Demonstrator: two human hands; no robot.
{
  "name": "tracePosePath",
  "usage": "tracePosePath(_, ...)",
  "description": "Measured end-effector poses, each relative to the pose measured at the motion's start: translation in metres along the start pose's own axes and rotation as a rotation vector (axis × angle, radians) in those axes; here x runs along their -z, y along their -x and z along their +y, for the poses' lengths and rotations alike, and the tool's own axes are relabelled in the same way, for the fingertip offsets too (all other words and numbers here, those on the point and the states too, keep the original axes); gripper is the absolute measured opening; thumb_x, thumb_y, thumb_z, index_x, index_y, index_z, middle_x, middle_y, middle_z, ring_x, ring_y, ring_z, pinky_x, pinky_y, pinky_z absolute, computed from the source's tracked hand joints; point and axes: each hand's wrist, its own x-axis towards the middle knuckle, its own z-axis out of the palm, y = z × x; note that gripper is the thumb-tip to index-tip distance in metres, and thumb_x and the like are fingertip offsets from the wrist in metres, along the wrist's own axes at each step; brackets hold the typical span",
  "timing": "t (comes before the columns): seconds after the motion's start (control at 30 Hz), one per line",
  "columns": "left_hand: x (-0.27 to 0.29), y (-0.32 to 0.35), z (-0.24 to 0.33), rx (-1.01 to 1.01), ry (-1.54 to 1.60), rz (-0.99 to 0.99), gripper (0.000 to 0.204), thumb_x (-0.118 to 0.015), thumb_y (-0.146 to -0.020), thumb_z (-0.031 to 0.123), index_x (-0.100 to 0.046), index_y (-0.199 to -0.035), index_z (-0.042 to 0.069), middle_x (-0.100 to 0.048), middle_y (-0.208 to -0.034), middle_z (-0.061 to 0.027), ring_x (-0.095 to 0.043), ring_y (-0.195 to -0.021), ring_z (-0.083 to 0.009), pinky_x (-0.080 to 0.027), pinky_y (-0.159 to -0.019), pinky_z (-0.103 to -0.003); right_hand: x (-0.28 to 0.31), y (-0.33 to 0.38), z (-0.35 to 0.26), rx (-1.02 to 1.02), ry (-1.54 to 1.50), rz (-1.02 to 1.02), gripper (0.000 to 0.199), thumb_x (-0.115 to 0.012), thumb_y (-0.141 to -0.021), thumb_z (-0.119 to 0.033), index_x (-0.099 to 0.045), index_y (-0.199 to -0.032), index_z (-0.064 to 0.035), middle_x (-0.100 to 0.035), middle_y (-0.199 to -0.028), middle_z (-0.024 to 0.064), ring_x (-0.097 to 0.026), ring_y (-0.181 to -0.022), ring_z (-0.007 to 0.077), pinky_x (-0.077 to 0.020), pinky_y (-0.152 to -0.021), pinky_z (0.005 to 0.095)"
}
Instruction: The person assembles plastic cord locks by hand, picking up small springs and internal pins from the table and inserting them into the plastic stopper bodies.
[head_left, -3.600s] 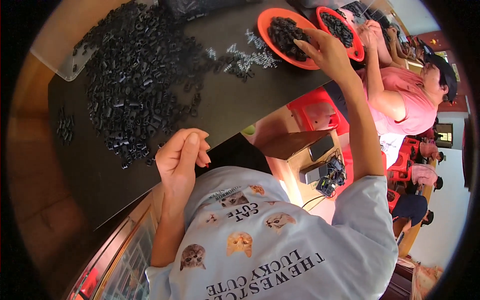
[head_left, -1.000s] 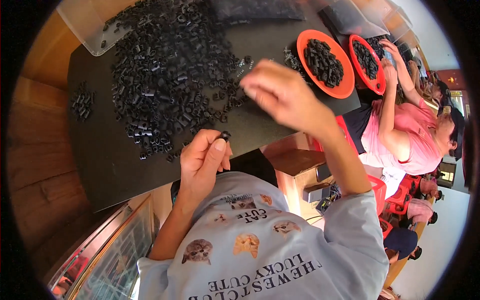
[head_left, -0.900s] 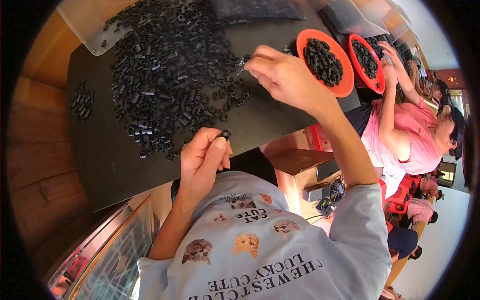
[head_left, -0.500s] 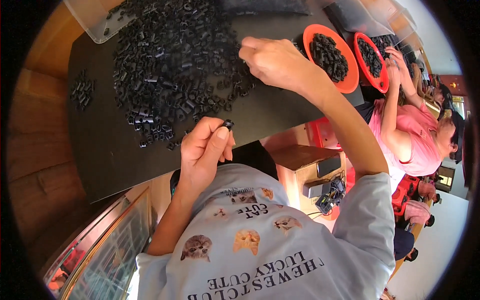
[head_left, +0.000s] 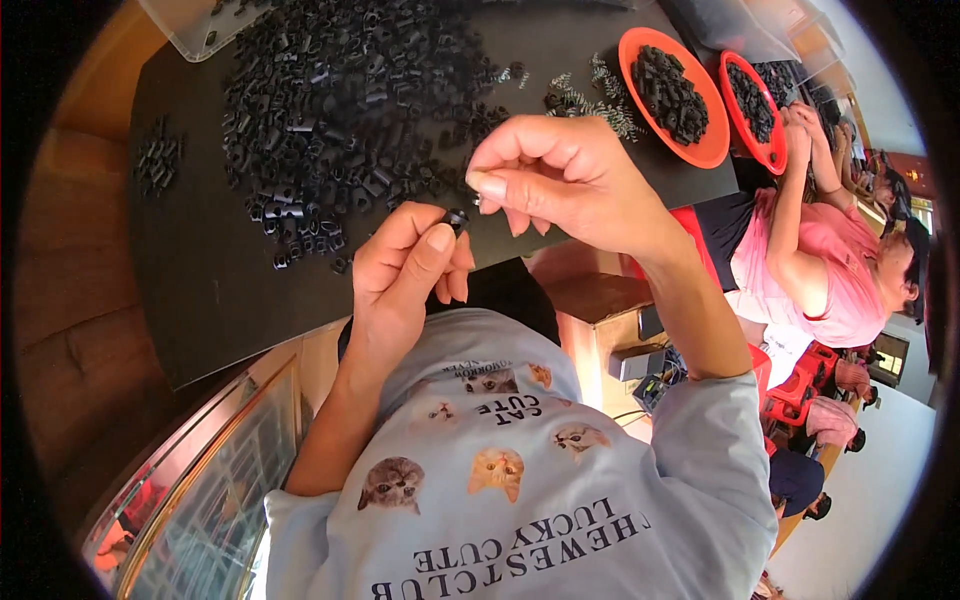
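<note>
My left hand (head_left: 400,270) pinches a small black plastic tube-shaped piece (head_left: 457,220) between thumb and forefinger, just over the table's near edge. Close on its right, my right hand (head_left: 565,185) is closed in a pinch. A tiny silvery bit, looking like a small metal spring (head_left: 476,200), shows at its fingertips, mostly covered. The two hands are near each other but apart. Beyond them spreads a big heap of similar black plastic pieces (head_left: 340,110). Several loose metal springs (head_left: 605,105) lie on the table past my right hand.
Orange-red bowls of black parts stand at the right: a nearer bowl (head_left: 711,150) and a farther bowl (head_left: 770,160). A small group of parts (head_left: 159,158) lies on the dark table (head_left: 200,290) at left. A clear bin (head_left: 185,40) stands behind. A co-worker in pink (head_left: 800,255) sits at right.
My right hand has come back from the heap toward my left hand, and the springs behind it now show. The left hand still holds the black piece, shifted slightly up.
</note>
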Motion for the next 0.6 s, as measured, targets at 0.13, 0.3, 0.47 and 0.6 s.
tracePosePath(0.13, 0.002, 0.001, -0.001, -0.012, 0.026, -0.042, 0.021, -0.048, -0.100, 0.019, -0.057, -0.093, 0.002, -0.060, -0.077, -0.0019, -0.053, -0.059, -0.0059, -0.042, -0.052, -0.020, -0.010, -0.003, 0.010, 0.042, -0.021, -0.040, 0.011, -0.064, -0.089, -0.012, -0.065, -0.090, -0.0004, -0.063, -0.073, 0.0010, -0.055, -0.063, 0.0073, -0.0443, -0.053, 0.0247)
tracePosePath(0.3, 0.002, 0.001, -0.002, -0.041, 0.036, -0.047, 0.021, -0.048, -0.101, 0.020, -0.057, -0.095, 0.002, -0.060, -0.077, -0.0021, -0.053, -0.059, -0.0062, -0.042, -0.052, -0.020, -0.024, -0.001, 0.031, 0.306, 0.041, 0.074, 0.005, -0.064, -0.086, -0.004, -0.064, -0.089, 0.0003, -0.063, -0.071, 0.0061, -0.058, -0.062, 0.0147, -0.0466, -0.054, 0.0307)
tracePosePath(0.47, 0.002, 0.002, -0.005, -0.066, 0.073, -0.021, 0.021, -0.048, -0.101, 0.020, -0.058, -0.096, 0.002, -0.060, -0.077, -0.0021, -0.053, -0.059, -0.0060, -0.042, -0.053, -0.020, -0.038, 0.010, 0.040, 0.711, 0.456, 0.224, 0.022, -0.062, -0.077, 0.004, -0.060, -0.099, 0.0031, -0.060, -0.079, 0.0150, -0.061, -0.067, 0.0344, -0.0510, -0.058, 0.0388)
tracePosePath(0.6, 0.002, 0.004, -0.005, -0.067, 0.058, -0.012, 0.021, -0.048, -0.101, 0.020, -0.058, -0.097, 0.001, -0.061, -0.076, -0.0018, -0.053, -0.059, -0.0058, -0.042, -0.053, -0.019, -0.044, 0.018, 0.042, 0.737, 0.555, 0.258, 0.035, -0.062, -0.073, 0.006, -0.058, -0.107, 0.0034, -0.060, -0.081, 0.0145, -0.062, -0.066, 0.0305, -0.0508, -0.052, 0.0380)
